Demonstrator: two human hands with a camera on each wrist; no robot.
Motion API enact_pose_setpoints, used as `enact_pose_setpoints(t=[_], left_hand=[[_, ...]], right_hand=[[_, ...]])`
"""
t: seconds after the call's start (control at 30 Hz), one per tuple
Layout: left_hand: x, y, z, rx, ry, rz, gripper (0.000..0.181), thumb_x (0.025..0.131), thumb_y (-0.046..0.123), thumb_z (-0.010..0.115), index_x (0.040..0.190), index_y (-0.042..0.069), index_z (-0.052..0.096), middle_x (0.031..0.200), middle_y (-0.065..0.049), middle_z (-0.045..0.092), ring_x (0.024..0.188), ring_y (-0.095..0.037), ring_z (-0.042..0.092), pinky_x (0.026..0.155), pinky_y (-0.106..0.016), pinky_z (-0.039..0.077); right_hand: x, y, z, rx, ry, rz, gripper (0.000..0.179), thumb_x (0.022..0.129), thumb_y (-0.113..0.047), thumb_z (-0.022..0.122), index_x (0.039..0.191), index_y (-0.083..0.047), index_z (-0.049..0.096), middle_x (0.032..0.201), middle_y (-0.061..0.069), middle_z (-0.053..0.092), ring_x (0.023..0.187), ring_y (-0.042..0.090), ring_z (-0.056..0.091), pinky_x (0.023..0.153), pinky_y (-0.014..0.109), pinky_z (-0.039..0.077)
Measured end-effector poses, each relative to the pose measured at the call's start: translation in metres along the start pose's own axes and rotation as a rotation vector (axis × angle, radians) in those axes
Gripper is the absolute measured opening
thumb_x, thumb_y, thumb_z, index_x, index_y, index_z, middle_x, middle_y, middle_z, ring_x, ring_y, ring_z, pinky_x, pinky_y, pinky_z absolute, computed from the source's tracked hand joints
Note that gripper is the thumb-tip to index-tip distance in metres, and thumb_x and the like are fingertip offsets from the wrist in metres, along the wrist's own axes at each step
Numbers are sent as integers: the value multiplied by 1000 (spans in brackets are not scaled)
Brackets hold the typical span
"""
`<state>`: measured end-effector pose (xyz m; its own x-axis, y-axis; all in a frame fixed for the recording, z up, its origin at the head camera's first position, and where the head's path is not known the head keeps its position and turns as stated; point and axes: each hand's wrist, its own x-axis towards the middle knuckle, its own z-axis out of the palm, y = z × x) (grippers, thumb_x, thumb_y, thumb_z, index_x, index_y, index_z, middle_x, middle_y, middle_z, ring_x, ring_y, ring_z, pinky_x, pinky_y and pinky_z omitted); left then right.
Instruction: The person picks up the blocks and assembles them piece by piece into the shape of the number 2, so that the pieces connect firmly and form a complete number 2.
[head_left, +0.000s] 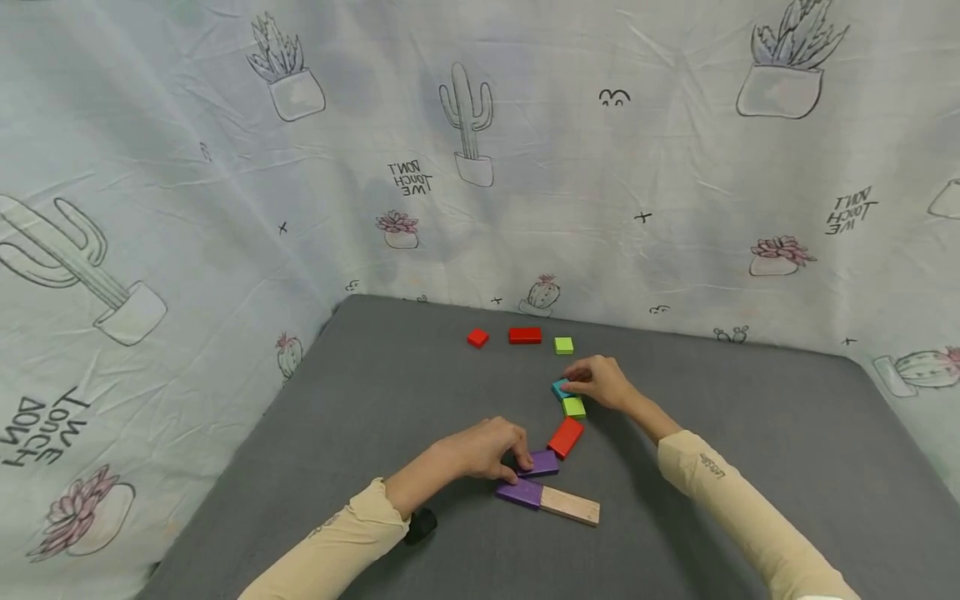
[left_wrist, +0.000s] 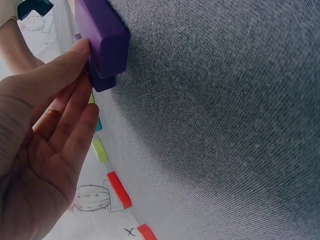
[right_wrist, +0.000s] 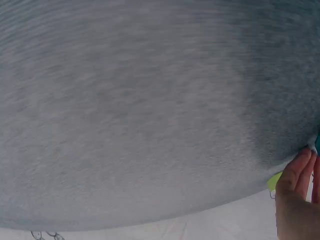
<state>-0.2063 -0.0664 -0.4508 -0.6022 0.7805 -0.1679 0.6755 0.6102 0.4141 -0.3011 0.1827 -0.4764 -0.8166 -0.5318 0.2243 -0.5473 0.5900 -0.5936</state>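
Head view: The left hand (head_left: 486, 448) bent over two purple blocks, its thumb at the near purple block (head_left: 519, 494) and a finger at the far purple block (head_left: 543, 463); whether it gripped either could not be told. The right hand (head_left: 606, 383), farther off and to the right, pinched a blue block (head_left: 559, 390) between thumb and fingers. This lay just beyond the near green block (head_left: 573, 408). Nearer came the middle red block (head_left: 566, 437), close to the right end of the far purple block. A wooden block (head_left: 570, 505) lay end to end with the near purple block, on its right. Along the far side of the grey table (head_left: 375, 408) lay, left to right, the small red block (head_left: 477, 337), the long red block (head_left: 525, 336) and the far green block (head_left: 564, 346), before a pale curtain (head_left: 600, 158) printed with potted plants.

Left wrist view: The thumb tip met purple; the other fingertips were partly hidden.

Right wrist view: Bent fingers showed at the right edge, beside a sliver of the blue block.
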Motion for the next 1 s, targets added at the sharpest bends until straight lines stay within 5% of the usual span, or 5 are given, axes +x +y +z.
enact_pose_setpoints(t=[0.33,0.53,0.7,0.87,1.0], left_hand=[[-3,-2,-2,0,9,0,23,79,18,80,101,18,77,96,14,63,96,1,59,86,-17,47],[-4,-3,-3,-8,9,-3,23,79,17,80,102,17,76,96,13,64,96,1,59,86,-17,47],[-6,-3,-1,6,16,-12,23,78,18,80,101,19,77,96,14,63,95,2,59,86,-17,47],[-7,-4,3,22,22,4,23,78,19,80,100,19,77,96,15,63,95,2,58,86,-16,46],[-6,-5,5,26,35,33,23,78,19,81,100,19,77,96,13,64,95,2,59,85,-15,46]], right_hand=[[6,-1,0,44,-47,-23,22,85,-9,72,100,8,71,93,17,71,86,30,69,73,38,56],[13,-2,-4,-24,148,73,19,87,-11,71,97,5,72,90,15,72,82,29,68,73,43,55],[28,-2,-7,-39,276,213,31,87,-10,70,108,13,65,103,28,66,90,40,66,77,50,53],[45,1,-5,-113,146,276,50,82,-6,75,124,13,56,113,32,61,101,43,60,92,55,44],[53,7,1,-210,61,263,40,79,-1,75,116,9,63,114,28,62,108,43,56,97,56,38]])
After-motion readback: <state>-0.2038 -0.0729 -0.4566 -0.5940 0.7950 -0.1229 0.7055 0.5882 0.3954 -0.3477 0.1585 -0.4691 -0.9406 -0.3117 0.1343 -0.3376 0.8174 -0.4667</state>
